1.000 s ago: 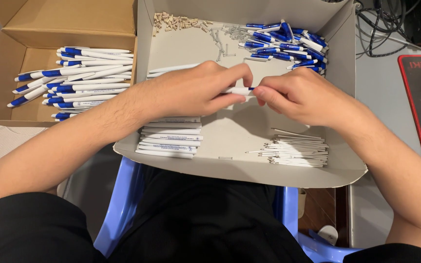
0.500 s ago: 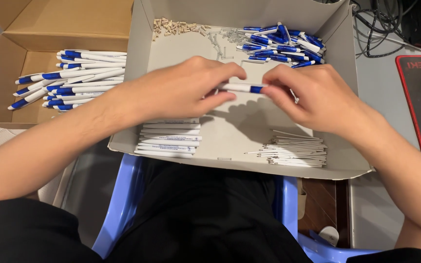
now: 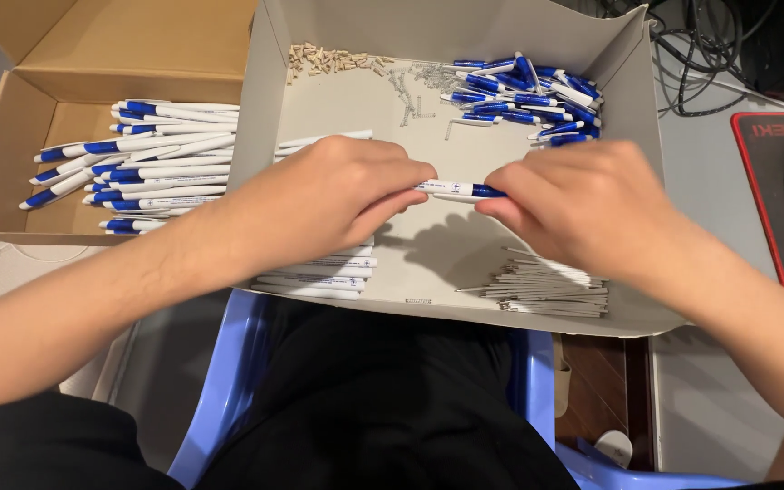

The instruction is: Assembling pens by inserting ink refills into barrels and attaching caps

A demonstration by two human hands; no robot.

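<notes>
Table (image 3: 728, 354): grey; I see it right of the boxes, with a dark mat (image 3: 773, 191) and cables (image 3: 700, 45) at the far right.
White box (image 3: 628, 109): open, in front of me above a blue chair (image 3: 229, 363); I work inside it.
Brown box (image 3: 11, 145): to the left, holding finished pens (image 3: 156, 168) lying in rough rows.
Left hand (image 3: 319, 200): curled, fingertips pinched on the white end of the pen.
Right hand (image 3: 583, 204): curled, fingertips pinched on the blue end of the same pen.
White barrels (image 3: 319, 272): stacked under my left hand.
Refills (image 3: 546, 290): thin grey bundle at the near right of the box.
Blue parts (image 3: 528, 91): heaped in the far right corner.
Small tan bits (image 3: 328, 62): scattered along the far wall.
Pen (image 3: 455, 190): held above the box floor, between both hands; long axis runs left-right, blue end toward my right hand.
Change: against one second ago, more of the pen shows between my hands, which now sit further apart.
</notes>
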